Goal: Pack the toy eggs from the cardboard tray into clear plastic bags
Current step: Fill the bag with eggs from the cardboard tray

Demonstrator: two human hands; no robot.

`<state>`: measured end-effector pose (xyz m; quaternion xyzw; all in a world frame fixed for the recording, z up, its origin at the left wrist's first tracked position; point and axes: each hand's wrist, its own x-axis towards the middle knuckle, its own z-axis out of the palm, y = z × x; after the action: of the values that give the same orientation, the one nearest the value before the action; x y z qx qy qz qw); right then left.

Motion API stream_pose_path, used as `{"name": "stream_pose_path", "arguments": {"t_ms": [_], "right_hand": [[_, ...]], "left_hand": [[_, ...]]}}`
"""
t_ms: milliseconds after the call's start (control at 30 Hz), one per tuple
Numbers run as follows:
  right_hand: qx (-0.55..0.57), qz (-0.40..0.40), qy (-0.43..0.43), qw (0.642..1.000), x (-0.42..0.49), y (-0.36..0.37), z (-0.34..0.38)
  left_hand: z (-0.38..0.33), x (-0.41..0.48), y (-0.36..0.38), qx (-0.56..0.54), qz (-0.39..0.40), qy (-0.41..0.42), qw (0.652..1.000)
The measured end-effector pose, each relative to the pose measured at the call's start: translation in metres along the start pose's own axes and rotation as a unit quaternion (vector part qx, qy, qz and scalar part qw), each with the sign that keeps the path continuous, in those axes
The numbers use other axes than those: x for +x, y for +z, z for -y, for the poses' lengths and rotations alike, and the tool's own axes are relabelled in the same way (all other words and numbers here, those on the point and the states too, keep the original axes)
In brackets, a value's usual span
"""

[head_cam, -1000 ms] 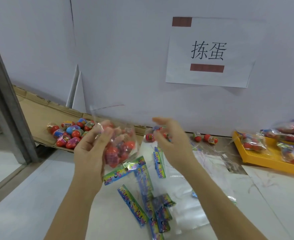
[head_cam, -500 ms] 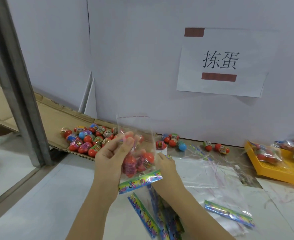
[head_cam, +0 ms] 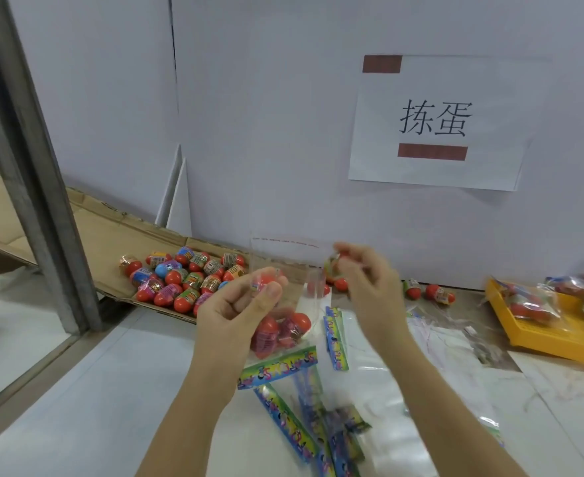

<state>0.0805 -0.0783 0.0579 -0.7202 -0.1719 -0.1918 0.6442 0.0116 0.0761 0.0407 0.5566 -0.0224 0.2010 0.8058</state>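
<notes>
At frame centre my left hand (head_cam: 235,311) pinches the clear bag (head_cam: 290,256). My right hand (head_cam: 369,287) pinches one toy egg (head_cam: 333,262) beside its mouth. More eggs wait in the cardboard tray (head_cam: 111,235), centre-left. That limp mouth may fold, and the egg could glance off.

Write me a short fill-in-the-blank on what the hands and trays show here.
The left hand grips a clear ____ that is partly filled.
The right hand pinches a toy ____ near its open top.
The unpacked pile lies on a ____ tray.
Finished packs sit in a ____ plastic tray on the right.
Missing: bag; egg; cardboard; yellow.
</notes>
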Motion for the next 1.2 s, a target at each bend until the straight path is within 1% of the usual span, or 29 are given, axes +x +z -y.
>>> {"name": "stream_pose_path", "arguments": {"t_ms": [67, 133, 167, 233, 300, 367, 467, 533, 633, 800, 900, 1133, 1200], "right_hand": [[0.071, 0.001, -0.066, 0.995, 0.006, -0.014, 0.029], [0.114, 0.034, -0.151, 0.981, 0.004, -0.025, 0.053], [0.113, 0.052, -0.179, 0.976, 0.002, -0.03, 0.062], [0.042, 0.079, -0.196, 0.976, -0.002, -0.036, 0.075], [-0.069, 0.111, -0.186, 0.974, -0.004, -0.039, 0.078], [-0.154, 0.135, -0.174, 0.963, -0.006, -0.041, 0.077], [-0.237, 0.147, -0.166, 0.946, -0.006, -0.039, 0.074], [-0.266, 0.144, -0.17, 0.938, -0.006, -0.039, 0.073], [-0.264, 0.159, -0.161, 0.938, -0.005, -0.04, 0.07], [-0.276, 0.208, -0.121, 0.931, -0.005, -0.039, 0.066], [-0.278, 0.224, -0.1, 0.929, -0.006, -0.04, 0.067], [-0.22, 0.283, -0.036, 0.933, -0.005, -0.044, 0.069], [-0.195, 0.273, -0.025, 0.942, -0.004, -0.044, 0.067]], "left_hand": [[0.002, -0.001, 0.001, 0.027, 0.004, 0.008, 1.0], [0.003, -0.002, 0.003, 0.047, 0.016, 0.014, 0.999], [0.004, -0.003, 0.004, 0.056, 0.026, 0.015, 0.998], [0.006, -0.004, 0.005, 0.074, 0.041, 0.018, 0.996], [0.007, -0.005, 0.008, 0.082, 0.05, 0.021, 0.995], [0.006, -0.006, 0.011, 0.077, 0.057, 0.019, 0.995], [0.004, -0.008, 0.013, 0.06, 0.067, 0.015, 0.996], [0.003, -0.008, 0.014, 0.049, 0.077, 0.004, 0.996], [0.002, -0.008, 0.013, 0.03, 0.074, -0.008, 0.997], [0.0, -0.009, 0.014, 0.04, 0.071, -0.026, 0.996], [0.002, -0.009, 0.015, 0.038, 0.081, -0.022, 0.996], [0.005, -0.011, 0.021, 0.047, 0.111, -0.01, 0.993], [0.004, -0.013, 0.022, 0.04, 0.121, -0.018, 0.992]]}}
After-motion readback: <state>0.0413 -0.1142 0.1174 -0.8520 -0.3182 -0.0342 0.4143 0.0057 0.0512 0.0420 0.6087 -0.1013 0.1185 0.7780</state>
